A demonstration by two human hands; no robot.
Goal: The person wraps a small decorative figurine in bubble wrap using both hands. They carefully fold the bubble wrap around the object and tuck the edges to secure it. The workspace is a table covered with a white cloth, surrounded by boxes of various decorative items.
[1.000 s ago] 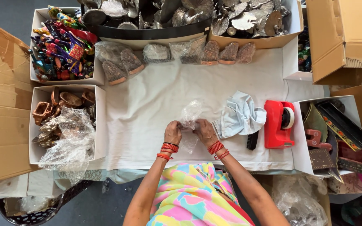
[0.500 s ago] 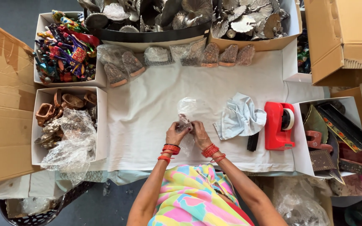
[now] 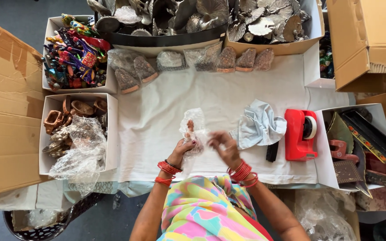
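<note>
My left hand holds a small item wrapped in clear bubble wrap upright over the white-covered table. My right hand is just to its right, fingers bent and a little apart from the wrap; it holds nothing that I can see. Both wrists carry red bangles. What lies inside the wrap is hidden.
A crumpled pale blue cloth, a black brush and a red tape dispenser lie to the right. A row of wrapped pieces lines the far edge. White boxes of brown figurines, coloured ornaments and metal ware surround the table.
My right hand has come off the wrapped item and moved right. My left hand now holds the bubble-wrapped piece alone, lifted slightly.
</note>
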